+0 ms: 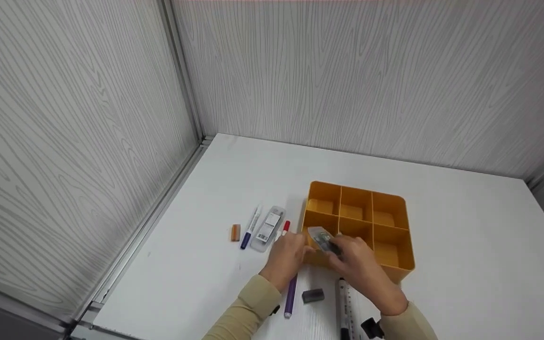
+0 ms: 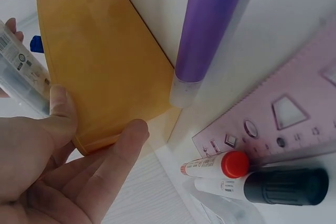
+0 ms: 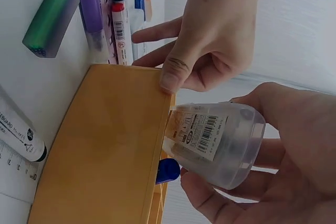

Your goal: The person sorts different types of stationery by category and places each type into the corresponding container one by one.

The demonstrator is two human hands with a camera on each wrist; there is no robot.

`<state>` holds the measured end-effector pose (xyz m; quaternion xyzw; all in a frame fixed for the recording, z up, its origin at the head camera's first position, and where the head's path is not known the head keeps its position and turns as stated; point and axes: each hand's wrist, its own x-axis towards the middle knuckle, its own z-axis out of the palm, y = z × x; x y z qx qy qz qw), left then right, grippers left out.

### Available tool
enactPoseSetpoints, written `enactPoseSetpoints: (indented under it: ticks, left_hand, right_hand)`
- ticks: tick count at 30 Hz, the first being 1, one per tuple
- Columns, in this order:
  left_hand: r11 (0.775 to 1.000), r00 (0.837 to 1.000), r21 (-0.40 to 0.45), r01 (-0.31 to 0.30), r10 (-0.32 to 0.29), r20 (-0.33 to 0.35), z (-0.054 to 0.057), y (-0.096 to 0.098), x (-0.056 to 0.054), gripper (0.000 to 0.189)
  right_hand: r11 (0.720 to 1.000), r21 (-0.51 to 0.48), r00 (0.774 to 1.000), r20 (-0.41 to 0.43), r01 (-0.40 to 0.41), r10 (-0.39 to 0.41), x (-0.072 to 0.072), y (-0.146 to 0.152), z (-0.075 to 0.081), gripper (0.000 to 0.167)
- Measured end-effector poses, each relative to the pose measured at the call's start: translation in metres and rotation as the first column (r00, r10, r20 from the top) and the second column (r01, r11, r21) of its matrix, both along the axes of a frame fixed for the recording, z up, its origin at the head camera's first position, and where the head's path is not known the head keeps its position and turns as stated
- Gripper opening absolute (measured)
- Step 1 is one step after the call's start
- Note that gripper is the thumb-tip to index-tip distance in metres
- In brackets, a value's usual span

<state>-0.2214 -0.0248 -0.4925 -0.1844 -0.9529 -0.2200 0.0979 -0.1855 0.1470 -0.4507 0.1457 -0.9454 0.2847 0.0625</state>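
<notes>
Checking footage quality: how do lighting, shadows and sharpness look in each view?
Head: white table brightly lit, soft shadow beside the orange tray; left wrist: shadow along the purple marker; right wrist: dimmer, barcode on the clear case distinct.

Left hand (image 2: 58, 179) grips box (image 2: 102, 66)

I see my thumb and fingers holding the yellow wall's corner. Beyond it, right fingertips (image 2: 11, 24) touch a clear bottle (image 2: 22, 77) near a blue cap (image 2: 37, 44). A purple marker (image 2: 212, 24) lies just beside; red-capped (image 2: 210, 167) and black-capped (image 2: 262, 185) markers lie by a pink ruler (image 2: 315, 103).
</notes>
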Motion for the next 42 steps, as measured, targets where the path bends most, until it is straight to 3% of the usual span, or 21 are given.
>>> enactPoseSetpoints:
  ticks: [5,12,18,24,28,35,38,42]
  left_hand:
    - [1.0,1.0,0.005,0.01,-0.01,0.002,0.0,-0.001,0.001,0.023]
    - [1.0,1.0,0.01,0.01,-0.01,0.029,0.0,0.0,0.001,0.021]
    - [0.999,0.998,0.037,0.004,-0.007,0.069,0.0,0.0,0.002,0.018]
    - [0.998,0.996,0.063,0.001,-0.006,0.085,0.0,0.0,0.001,0.018]
    - [0.999,0.996,0.05,-0.01,0.005,0.093,0.002,0.001,0.0,0.019]
    - [1.0,0.999,-0.021,-0.024,0.024,0.027,0.002,0.002,-0.001,0.014]
    - [0.999,0.999,-0.025,-0.025,0.026,0.03,0.002,0.002,-0.001,0.01]
    - [0.999,1.0,-0.03,-0.026,0.026,0.013,0.002,0.002,0.0,0.012]
  right_hand:
    - [0.999,0.043,0.999,-0.027,-0.026,0.027,-0.003,-0.006,-0.002,0.005]
    - [0.995,0.095,0.999,-0.045,-0.024,0.029,-0.007,-0.016,-0.001,0.018]
    - [0.994,0.11,1.0,0.02,0.014,-0.017,-0.011,-0.024,0.001,0.019]
    - [0.994,0.103,1.0,-0.005,0.028,-0.028,-0.014,-0.024,-0.001,0.024]
    - [0.996,0.085,0.998,0.055,0.017,-0.022,-0.013,-0.023,0.001,0.023]
    - [0.999,0.037,0.987,0.162,-0.017,0.011,-0.011,-0.021,0.007,0.028]
    - [0.998,0.053,0.991,0.132,-0.041,0.033,-0.012,-0.02,0.004,0.025]
    - [0.994,0.099,0.999,0.012,-0.039,0.038,-0.012,-0.019,-0.002,0.016]
